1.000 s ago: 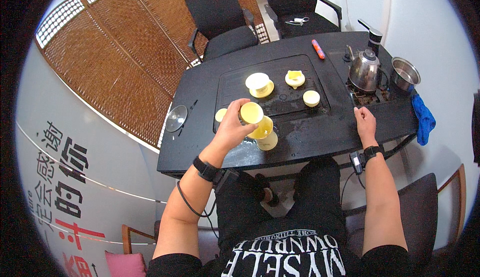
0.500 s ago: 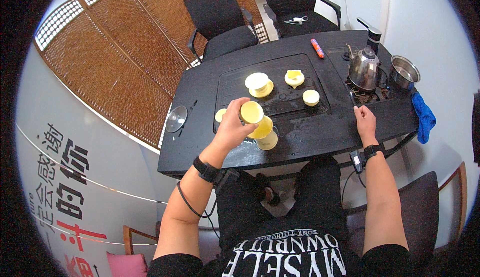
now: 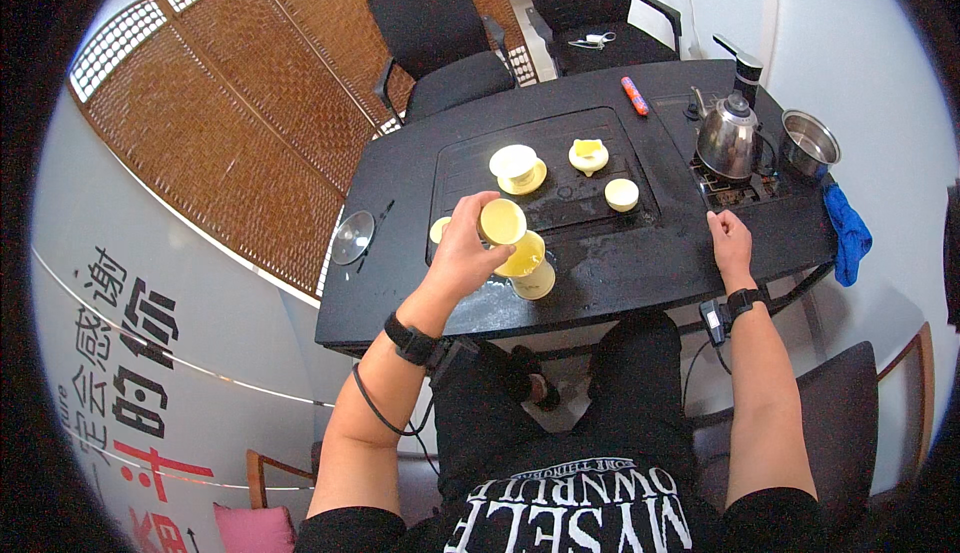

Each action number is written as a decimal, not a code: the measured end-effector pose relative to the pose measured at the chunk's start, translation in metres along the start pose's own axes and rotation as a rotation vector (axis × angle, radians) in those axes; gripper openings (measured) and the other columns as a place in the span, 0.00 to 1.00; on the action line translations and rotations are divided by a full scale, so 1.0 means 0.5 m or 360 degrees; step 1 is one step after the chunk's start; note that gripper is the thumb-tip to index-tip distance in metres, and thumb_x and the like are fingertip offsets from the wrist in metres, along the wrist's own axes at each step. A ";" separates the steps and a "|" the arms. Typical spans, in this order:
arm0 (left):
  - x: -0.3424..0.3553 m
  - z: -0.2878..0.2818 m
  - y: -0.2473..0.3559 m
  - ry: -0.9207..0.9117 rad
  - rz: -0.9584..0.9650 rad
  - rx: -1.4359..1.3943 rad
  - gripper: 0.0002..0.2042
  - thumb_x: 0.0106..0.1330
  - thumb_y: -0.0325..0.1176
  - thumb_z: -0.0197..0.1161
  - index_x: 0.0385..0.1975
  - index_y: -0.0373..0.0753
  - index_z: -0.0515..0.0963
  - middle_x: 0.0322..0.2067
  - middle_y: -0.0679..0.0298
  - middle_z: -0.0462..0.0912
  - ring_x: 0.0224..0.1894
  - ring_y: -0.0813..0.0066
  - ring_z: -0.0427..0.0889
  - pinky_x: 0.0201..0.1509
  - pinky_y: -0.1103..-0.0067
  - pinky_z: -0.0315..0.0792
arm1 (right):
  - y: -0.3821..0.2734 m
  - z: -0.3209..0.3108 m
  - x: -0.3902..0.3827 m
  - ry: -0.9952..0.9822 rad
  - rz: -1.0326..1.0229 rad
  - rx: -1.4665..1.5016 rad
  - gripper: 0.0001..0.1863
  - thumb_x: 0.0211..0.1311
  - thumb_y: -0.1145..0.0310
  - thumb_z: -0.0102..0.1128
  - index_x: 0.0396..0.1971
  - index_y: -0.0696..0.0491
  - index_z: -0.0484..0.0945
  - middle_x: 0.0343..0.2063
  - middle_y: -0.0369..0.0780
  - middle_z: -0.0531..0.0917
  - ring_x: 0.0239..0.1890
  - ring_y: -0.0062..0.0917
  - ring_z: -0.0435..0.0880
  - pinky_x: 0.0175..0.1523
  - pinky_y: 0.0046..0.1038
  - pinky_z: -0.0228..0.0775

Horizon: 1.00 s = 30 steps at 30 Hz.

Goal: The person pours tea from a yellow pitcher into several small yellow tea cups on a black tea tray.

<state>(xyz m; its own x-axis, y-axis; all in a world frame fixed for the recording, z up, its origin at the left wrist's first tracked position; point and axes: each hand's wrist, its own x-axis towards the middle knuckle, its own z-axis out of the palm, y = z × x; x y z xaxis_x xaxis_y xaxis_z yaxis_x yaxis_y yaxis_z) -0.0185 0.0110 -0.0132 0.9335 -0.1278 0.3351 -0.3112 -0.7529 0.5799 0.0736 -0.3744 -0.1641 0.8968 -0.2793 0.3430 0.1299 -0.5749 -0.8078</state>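
My left hand (image 3: 468,243) grips a small yellow cup (image 3: 503,220), holding it over a yellow vessel with liquid in it (image 3: 524,259), which stands on a pale cylindrical base (image 3: 535,285). On the tea tray (image 3: 462,161) are a lidded cup on a saucer (image 3: 515,168), a yellow pot-like piece (image 3: 588,160), a small pale cup (image 3: 621,195) and another small yellow item (image 3: 439,230), partly hidden by my hand. My right hand (image 3: 731,241), fingers curled and empty, rests at the right side of the black table (image 3: 600,283), below the kettle.
A steel kettle (image 3: 729,143), a steel pot (image 3: 809,141), a black spout device (image 3: 745,78) and a blue cloth (image 3: 846,235) are at the right. An orange packet (image 3: 634,95) lies behind; a glass lid (image 3: 352,238) lies left. Black chairs (image 3: 430,43) stand beyond.
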 end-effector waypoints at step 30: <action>-0.001 0.002 0.024 0.0061 0.0195 0.0101 0.31 0.45 0.20 0.66 0.54 0.35 0.65 0.45 0.58 0.70 0.50 0.66 0.72 0.56 0.77 0.67 | -0.007 -0.003 -0.002 0.0003 0.0009 -0.0020 0.20 0.60 0.58 0.55 0.18 0.57 0.66 0.14 0.40 0.67 0.18 0.30 0.64 0.27 0.32 0.59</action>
<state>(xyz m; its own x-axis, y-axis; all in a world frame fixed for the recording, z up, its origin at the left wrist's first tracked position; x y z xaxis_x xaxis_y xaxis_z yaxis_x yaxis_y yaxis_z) -0.0225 0.0013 -0.0069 0.8813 -0.1976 0.4294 -0.4095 -0.7727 0.4850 0.0716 -0.3733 -0.1606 0.8968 -0.2839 0.3394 0.1197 -0.5828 -0.8038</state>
